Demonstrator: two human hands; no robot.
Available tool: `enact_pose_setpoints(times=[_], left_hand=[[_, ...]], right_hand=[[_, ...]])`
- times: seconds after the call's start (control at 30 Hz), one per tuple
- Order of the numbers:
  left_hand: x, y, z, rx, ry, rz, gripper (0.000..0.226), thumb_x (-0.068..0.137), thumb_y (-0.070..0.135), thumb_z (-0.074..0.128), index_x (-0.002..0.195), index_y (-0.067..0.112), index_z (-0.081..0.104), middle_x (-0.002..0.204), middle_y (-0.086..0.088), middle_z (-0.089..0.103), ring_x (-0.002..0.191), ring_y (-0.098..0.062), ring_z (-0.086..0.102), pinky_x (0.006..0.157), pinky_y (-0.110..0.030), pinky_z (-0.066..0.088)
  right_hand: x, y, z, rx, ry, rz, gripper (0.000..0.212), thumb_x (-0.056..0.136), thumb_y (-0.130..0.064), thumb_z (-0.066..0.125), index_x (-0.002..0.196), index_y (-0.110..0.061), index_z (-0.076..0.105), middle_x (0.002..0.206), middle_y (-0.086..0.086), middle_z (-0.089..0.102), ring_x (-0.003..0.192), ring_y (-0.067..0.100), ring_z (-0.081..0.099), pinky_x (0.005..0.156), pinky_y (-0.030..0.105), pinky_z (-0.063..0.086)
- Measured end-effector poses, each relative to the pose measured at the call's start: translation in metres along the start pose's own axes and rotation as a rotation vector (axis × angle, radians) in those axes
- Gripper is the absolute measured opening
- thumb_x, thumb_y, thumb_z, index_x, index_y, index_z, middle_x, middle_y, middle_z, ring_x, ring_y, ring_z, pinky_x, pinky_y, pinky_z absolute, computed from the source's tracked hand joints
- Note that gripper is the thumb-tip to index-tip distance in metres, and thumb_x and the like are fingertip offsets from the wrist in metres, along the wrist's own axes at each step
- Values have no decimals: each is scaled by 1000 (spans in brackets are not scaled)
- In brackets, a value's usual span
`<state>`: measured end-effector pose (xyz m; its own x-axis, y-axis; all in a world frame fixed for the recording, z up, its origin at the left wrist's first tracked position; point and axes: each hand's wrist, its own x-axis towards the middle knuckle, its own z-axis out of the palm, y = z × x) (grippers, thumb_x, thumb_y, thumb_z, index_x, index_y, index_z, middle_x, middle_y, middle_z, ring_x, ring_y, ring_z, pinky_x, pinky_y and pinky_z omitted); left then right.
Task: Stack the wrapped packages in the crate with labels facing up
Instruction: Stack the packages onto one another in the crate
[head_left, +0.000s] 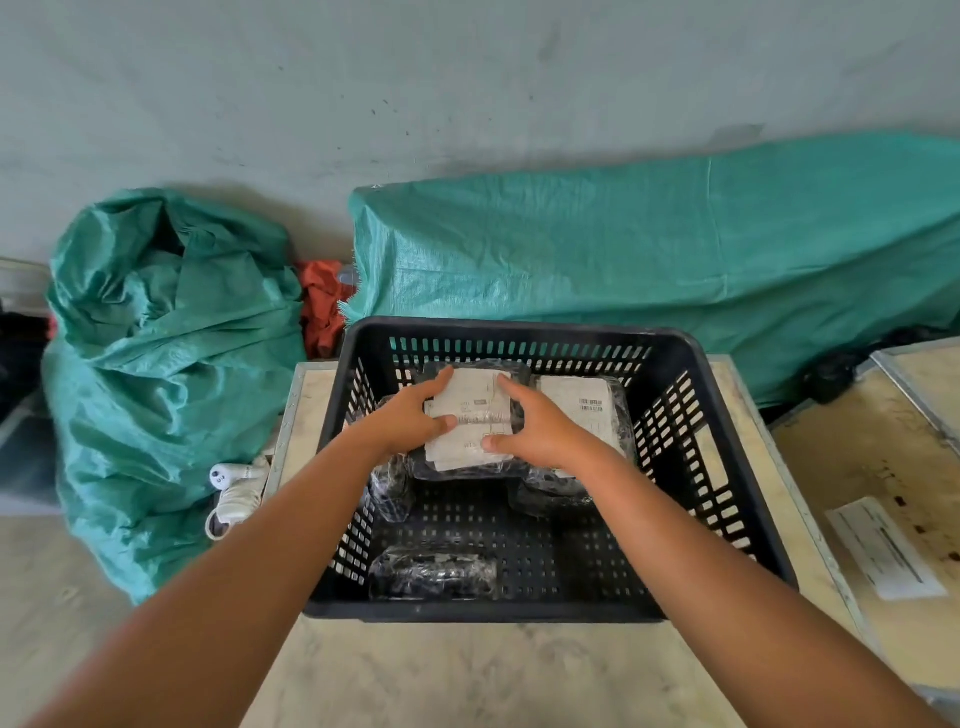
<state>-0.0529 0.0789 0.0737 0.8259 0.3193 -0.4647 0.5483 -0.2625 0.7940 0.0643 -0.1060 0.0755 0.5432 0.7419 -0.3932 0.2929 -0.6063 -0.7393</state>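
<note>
In the crate: both hands are on one wrapped package at the far middle of the floor.
Crate: black slotted plastic crate (691, 447), standing on a pale wooden table (467, 670).
Held package: black-wrapped package with a white label (470, 415) facing up; it lies on top of other wrapped packages, touching them.
Left hand: left hand (410, 415) grips the package's left edge, fingers reaching over the far corner, thumb pressed onto the label.
Right hand: right hand (540, 431) grips the right edge the same way, fingers over the far side, thumb on the label's near part.
Neighbour package: second labelled package (582, 402) just right of the held one, label up with a barcode showing; the right wrist covers part of it.
Lower packages: a dark wrapped bundle (389, 488) shows under the left forearm, near the crate's left wall; how many lie below I cannot tell.
Near package: a wrapped package with no label showing (434, 571) lies alone by the near wall, apart from the stack.
Left of table: a crumpled green woven sack (156, 364) and a white corded device (234, 493) on the floor.
Far side: a long green tarpaulin-covered bundle (649, 249) against the grey wall, with red cloth (322, 312) between it and the sack.
Right: a second wooden surface (857, 441) with a paper sheet (883, 545) lying on it.
</note>
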Motion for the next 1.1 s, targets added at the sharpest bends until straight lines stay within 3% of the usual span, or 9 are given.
enact_pose_setpoints(times=[0.1,0.23,0.33,0.4,0.47,0.6,0.73,0.87,1.1], left_hand=[[13,-4,1,10,31,-53,82,96,10,66,159,39,22,132,-3,52,104,-24,63,88,-36,58],[24,-7,2,182,39,-90,84,97,11,63,161,36,13,118,-1,57,84,-13,59,59,-18,49],[29,-9,24,426,-22,-145,93,98,13,57,159,35,-10,151,-26,37,118,-32,56,90,-36,53],[28,-15,44,495,-27,-240,98,98,7,51,155,38,-22,162,-32,-6,145,-46,24,113,-52,34],[30,-24,60,526,-8,-290,100,97,1,49,154,35,-25,160,-28,-26,150,-47,-1,118,-55,23],[39,-44,73,578,-9,-310,100,98,7,56,156,19,-25,159,-27,-29,151,-45,-5,118,-55,24],[42,-61,80,584,-57,-288,104,97,10,63,154,3,-24,155,-30,-35,152,-42,-6,120,-46,26],[47,-73,91,611,-57,-278,98,95,2,60,156,3,-16,154,-23,-41,147,-40,-27,122,-52,14],[56,-69,91,677,-51,-292,96,93,-4,57,157,2,-15,158,-22,-35,150,-42,-18,121,-54,15]], right_hand=[[13,-2,13,-23,19,42,130,71,-40,93,166,-22,6,165,6,29,139,22,41,104,28,37],[22,-5,41,-167,-30,129,157,54,-42,100,163,-30,-12,163,15,10,145,36,31,111,41,36],[30,0,59,-248,-47,214,155,60,-32,100,162,-28,-17,166,20,1,147,41,30,115,48,35],[33,4,67,-313,-57,238,150,67,-28,97,161,-24,-20,167,24,-14,153,45,17,120,49,30],[34,7,75,-382,-57,226,145,73,-23,94,161,-19,-20,165,28,-24,154,48,8,121,48,28],[37,16,87,-443,-70,229,126,85,-8,82,162,-13,-17,163,30,-28,153,50,10,118,46,35],[42,27,97,-463,-99,266,107,95,-5,69,161,-6,-15,160,31,-34,155,48,-4,123,46,25],[47,37,105,-494,-107,277,102,92,2,68,162,1,-6,163,24,-33,155,44,-13,126,48,17],[56,47,109,-485,-126,248,97,92,9,63,160,4,-7,165,22,-28,154,45,-14,125,50,20]])
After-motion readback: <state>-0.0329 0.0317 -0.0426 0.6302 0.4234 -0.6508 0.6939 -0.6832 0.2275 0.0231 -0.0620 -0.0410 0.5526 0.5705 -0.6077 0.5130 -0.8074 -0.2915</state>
